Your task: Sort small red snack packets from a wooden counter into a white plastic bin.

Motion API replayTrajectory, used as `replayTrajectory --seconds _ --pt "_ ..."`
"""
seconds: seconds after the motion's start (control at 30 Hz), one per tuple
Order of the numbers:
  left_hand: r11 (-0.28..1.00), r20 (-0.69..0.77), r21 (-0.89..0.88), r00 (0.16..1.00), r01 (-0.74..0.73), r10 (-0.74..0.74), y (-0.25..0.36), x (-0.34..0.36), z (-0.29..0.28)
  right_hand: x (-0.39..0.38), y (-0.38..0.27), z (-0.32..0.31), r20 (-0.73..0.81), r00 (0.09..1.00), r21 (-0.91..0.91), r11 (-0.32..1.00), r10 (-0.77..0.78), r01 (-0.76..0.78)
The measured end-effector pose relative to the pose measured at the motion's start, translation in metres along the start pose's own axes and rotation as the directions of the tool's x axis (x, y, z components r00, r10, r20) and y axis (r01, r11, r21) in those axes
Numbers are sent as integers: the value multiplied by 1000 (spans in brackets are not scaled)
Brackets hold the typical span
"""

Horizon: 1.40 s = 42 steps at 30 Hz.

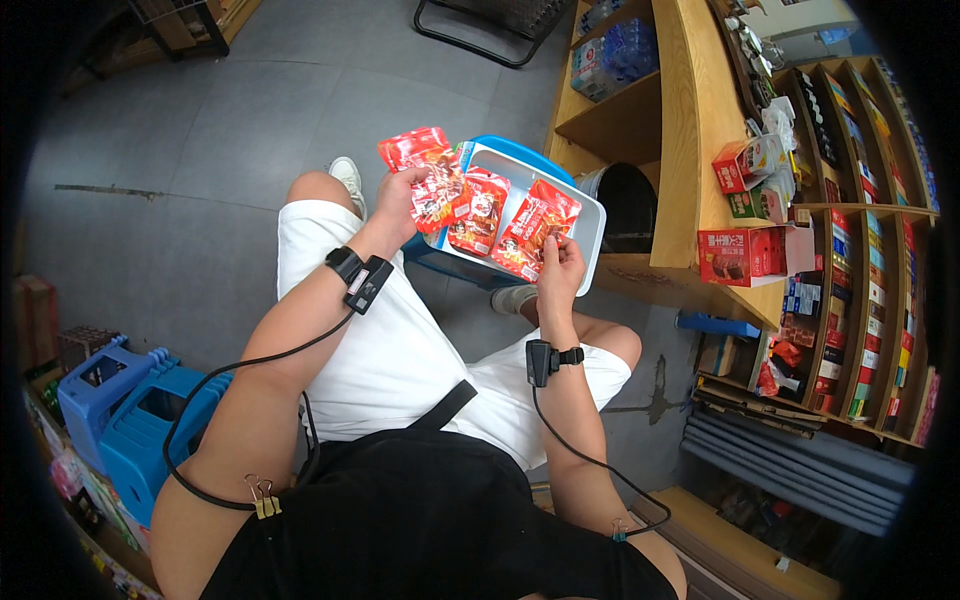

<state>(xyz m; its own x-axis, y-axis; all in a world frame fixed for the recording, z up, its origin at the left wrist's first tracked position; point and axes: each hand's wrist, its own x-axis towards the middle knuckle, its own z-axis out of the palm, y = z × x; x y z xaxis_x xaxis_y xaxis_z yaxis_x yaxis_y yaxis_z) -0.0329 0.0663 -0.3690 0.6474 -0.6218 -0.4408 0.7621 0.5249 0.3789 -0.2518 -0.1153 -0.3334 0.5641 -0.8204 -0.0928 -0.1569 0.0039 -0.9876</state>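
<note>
Both hands busy with red packets (425, 170)
Left hand (402, 203) pinches a bunch by the tub's (596, 235) left rim; right hand (560, 266) pinches one packet's near corner over the tub, another packet (482, 208) between them.

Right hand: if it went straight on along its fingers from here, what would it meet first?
The right hand would first meet the red printed packet at its fingertips, in the white tub; whether they already touch is hard to tell.
</note>
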Motion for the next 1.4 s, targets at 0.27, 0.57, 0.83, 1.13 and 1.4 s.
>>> replayTrajectory --seconds 0.27,0.57,0.83,1.13,1.4 --pt "996 -99 -77 993 53 -61 1 -5 3 13 7 17 67 984 -15 986 165 -164" --pt "994 -145 -30 983 110 -113 0 -8 8 33 5 58 261 924 -112 959 280 -259" --pt "987 -143 33 979 155 -149 0 -10 10 19 -2 53 311 950 -693 687 10 220" --pt "987 -121 85 984 139 -128 -5 -2 1 16 -3 57 379 925 -729 606 -29 318" --pt "966 12 244 995 89 -94 -3 -20 21 3 -5 43 213 977 -562 814 -30 148"
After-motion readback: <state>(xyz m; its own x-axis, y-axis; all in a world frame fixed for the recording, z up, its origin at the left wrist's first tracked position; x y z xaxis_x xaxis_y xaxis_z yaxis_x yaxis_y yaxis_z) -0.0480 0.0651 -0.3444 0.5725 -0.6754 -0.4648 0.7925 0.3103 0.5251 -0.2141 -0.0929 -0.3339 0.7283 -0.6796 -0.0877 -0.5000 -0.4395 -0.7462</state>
